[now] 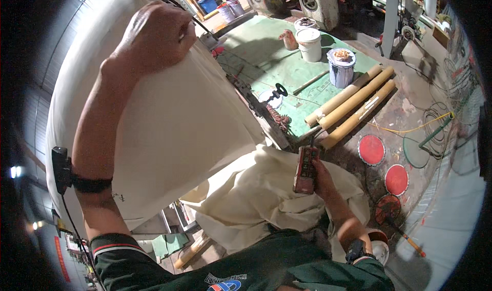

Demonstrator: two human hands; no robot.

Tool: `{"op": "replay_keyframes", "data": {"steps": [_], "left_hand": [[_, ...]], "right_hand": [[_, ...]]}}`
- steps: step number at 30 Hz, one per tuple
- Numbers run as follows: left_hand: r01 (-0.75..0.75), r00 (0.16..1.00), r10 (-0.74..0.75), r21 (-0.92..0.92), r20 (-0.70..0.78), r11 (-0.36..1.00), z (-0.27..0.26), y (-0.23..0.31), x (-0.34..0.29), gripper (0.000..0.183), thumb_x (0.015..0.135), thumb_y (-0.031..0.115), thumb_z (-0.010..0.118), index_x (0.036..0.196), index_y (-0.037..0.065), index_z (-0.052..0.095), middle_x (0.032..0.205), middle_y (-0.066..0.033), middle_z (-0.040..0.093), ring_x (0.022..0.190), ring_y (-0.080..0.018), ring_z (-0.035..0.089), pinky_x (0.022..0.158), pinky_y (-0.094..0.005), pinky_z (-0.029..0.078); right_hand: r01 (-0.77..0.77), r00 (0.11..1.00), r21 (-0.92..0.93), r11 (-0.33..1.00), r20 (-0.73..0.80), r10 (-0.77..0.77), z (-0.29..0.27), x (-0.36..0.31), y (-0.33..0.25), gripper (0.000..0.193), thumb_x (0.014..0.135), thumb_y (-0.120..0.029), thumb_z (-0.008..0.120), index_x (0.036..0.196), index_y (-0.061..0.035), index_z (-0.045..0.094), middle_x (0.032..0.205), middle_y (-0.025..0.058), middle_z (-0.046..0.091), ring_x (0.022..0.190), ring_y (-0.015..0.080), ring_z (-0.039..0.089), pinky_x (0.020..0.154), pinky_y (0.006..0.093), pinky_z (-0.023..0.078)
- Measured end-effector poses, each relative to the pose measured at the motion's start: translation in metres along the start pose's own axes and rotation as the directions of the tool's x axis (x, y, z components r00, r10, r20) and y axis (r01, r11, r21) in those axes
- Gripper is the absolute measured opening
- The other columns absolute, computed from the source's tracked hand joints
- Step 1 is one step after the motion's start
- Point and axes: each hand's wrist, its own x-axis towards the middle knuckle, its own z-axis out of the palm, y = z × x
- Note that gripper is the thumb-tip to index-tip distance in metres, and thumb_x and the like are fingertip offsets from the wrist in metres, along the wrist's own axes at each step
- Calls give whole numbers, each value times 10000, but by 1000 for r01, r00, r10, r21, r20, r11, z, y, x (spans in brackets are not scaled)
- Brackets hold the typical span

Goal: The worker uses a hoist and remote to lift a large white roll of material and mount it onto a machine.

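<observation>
At the left, the left hand (158, 39) is raised over the large stretch of white cloth (174, 122); its fingers are bent, but whether cloth is pinched or they are loose cannot be told. The white cloth is spread broad and mostly smooth beneath the left arm. Toward the middle, a loose heap of cream cloth (251, 196) is gathered in folds in front of the body, and a black handwheel (277, 91) is seen on the machine's edge beyond. Just above the heap, the control box (303, 172) is grasped by the right hand (324, 181), with fingers wrapped round its side. Farther right, cardboard tubes (357, 97) are laid on the floor, near a red disc (371, 150).

The smooth stretch is probably best kept free of creases, the heap's folds loosened gently, and the control box held firmly, with its cord kept off the cloth.
</observation>
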Motion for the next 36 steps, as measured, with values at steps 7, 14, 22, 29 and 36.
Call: {"op": "replay_keyframes", "data": {"steps": [7, 14, 22, 29, 36], "left_hand": [[11, 999, -10, -15, 34, 1000, 15, 29, -1, 186, 825, 150, 570, 703, 15, 527, 713, -169, 569, 750, -378, 592, 828, -472, 476], [96, 992, -100, 59, 75, 994, 20, 32, -26, 124, 855, 124, 584, 799, 17, 556, 820, -195, 603, 835, -418, 589, 799, -488, 485], [-161, 961, 163, 28, -225, 987, 50, 26, -19, 240, 934, 182, 531, 781, -1, 556, 754, -193, 586, 771, -391, 587, 808, -475, 470], [-95, 986, 98, 31, -138, 995, 37, 35, -21, 248, 937, 186, 526, 774, 2, 557, 760, -189, 591, 778, -385, 595, 807, -460, 472], [115, 970, -133, 100, 204, 988, 16, 54, -7, 284, 957, 201, 562, 1104, -24, 652, 1062, -219, 666, 1029, -398, 615, 956, -454, 473]], "right_hand": [[3, 999, -35, 999, -53, -5, 0, -13, -9, 331, 1021, -309, 516, 1247, -71, 556, 1059, 93, 677, 911, 228, 682, 819, 397, 584], [-130, 976, 100, 987, 186, 110, 3, -11, -27, 423, 1001, -371, 530, 1285, -57, 540, 1102, 90, 678, 947, 251, 683, 863, 422, 569], [-6, 975, 109, 994, 223, -19, 11, -21, -39, 462, 949, -156, 594, 1385, -78, 461, 1234, 88, 634, 1079, 245, 651, 970, 418, 528], [-50, 971, 113, 992, 240, 22, 9, -28, -33, 574, 948, -91, 588, 1480, -94, 374, 1334, 92, 580, 1155, 247, 616, 1017, 433, 504], [-46, 992, 61, 997, 123, 38, 15, -37, -33, 589, 950, -57, 582, 1493, -105, 361, 1343, 92, 571, 1175, 242, 601, 1017, 427, 504]]}}
